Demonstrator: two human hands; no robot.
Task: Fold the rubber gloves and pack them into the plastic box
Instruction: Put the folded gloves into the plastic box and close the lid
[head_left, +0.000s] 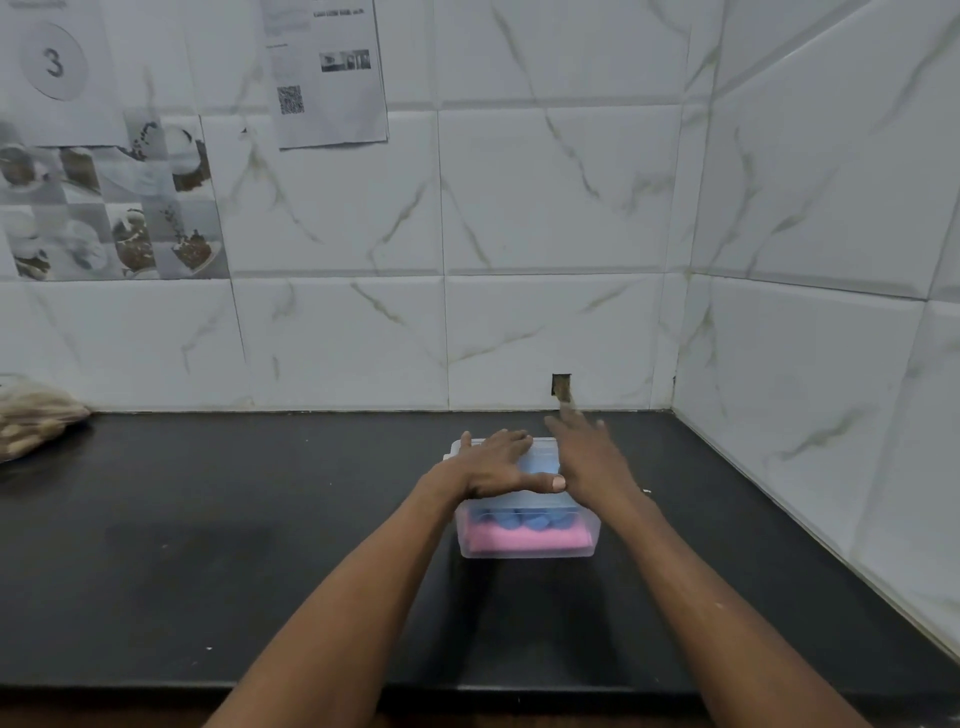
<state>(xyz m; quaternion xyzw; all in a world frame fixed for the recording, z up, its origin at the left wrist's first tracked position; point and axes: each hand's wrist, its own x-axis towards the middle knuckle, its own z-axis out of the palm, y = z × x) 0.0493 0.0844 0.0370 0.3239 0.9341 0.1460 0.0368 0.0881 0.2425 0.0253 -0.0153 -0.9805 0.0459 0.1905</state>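
Translucent plastic box (524, 551), matt black counter (260, 519)

"3" in circle on wall sheet (53, 62); other paper's (324, 73) txt unreadable.

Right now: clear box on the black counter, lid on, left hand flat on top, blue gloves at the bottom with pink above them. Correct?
Not quite. The head view shows the colours reversed: the pink gloves lie at the bottom of the plastic box and the blue gloves sit above them. The rest holds: the box is on the black counter, lid on, left hand flat on top.
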